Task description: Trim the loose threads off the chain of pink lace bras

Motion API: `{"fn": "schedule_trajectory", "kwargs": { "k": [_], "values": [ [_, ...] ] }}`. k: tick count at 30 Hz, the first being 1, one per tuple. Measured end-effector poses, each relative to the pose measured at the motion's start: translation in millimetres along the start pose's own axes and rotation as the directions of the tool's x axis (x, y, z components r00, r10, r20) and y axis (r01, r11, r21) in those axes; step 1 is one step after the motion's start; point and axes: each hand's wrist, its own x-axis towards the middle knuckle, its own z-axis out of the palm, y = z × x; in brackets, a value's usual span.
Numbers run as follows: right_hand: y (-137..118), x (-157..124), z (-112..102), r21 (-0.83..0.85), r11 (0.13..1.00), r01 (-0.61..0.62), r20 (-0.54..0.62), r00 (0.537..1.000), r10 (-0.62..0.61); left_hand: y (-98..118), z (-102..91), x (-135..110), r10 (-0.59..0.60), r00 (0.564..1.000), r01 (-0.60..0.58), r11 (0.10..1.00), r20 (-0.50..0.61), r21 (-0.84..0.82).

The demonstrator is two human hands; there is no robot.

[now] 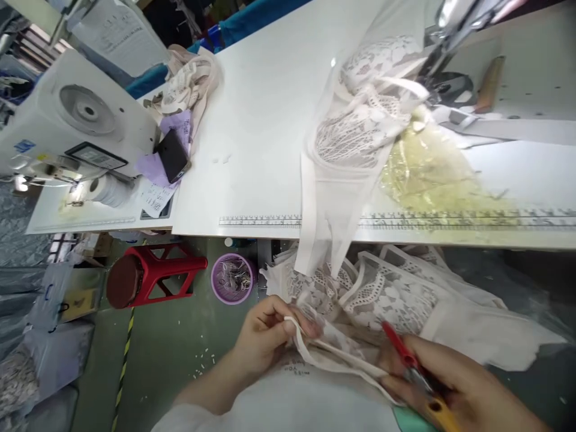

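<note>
Close to my body, my left hand (pixel 274 333) pinches the edge of a pale beige bra piece (pixel 333 354) between thumb and fingers. The piece's narrow trim stretches across to my right hand (pixel 450 378), which is closed around thread snips (pixel 416 372) with red and yellow parts. Fingers of the right hand also meet the far end of the trim. Under the table edge, right beyond my hands, lie several lace bra pieces (pixel 396 294). Another lace bra (pixel 346 144) is draped over the table edge, its ends hanging down.
A white table (pixel 261 120) carries a printed ruler along its front edge. On it are a yellow plastic bag (pixel 432 168), a phone (pixel 172 156) and a sewing machine (pixel 81 114) at left. A red stool (pixel 162 273) and a purple basket (pixel 216 291) stand on the floor.
</note>
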Motion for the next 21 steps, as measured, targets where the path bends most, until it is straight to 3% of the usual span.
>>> {"fn": "schedule_trajectory", "kwargs": {
  "k": [3, 5, 8, 10, 17, 21],
  "values": [
    [-9.8, 7.5, -4.9, 0.037, 0.999, 0.033, 0.06, 0.998, -0.035, 15.8, 4.1, 3.2, 0.123, 0.986, -0.149, 0.954, 0.115, 0.259],
    [-17.8, 10.1, -9.7, -0.026, 0.987, 0.161, 0.044, 0.986, -0.16, 23.4, 6.4, 5.6, 0.176, 0.97, -0.23, 0.895, 0.17, 0.382],
    [-31.1, 10.0, -14.6, -0.194, 0.875, 0.443, 0.108, 0.897, -0.429, 27.0, 8.3, 8.1, 0.224, 0.952, -0.298, 0.826, 0.207, 0.478],
    [-37.8, 9.0, -16.5, -0.247, 0.807, 0.536, 0.15, 0.844, -0.515, 25.9, 9.1, 9.0, 0.239, 0.946, -0.319, 0.805, 0.218, 0.501],
    [-39.7, 7.2, -22.1, -0.456, 0.621, 0.638, 0.293, 0.766, -0.572, 22.6, 14.7, 10.2, 0.296, 0.929, -0.37, 0.744, 0.222, 0.556],
    [-38.0, 7.8, -17.8, -0.516, 0.482, 0.708, 0.302, 0.677, -0.671, 24.5, 21.5, 8.8, 0.359, 0.902, -0.429, 0.686, 0.239, 0.588]
  ]
}}
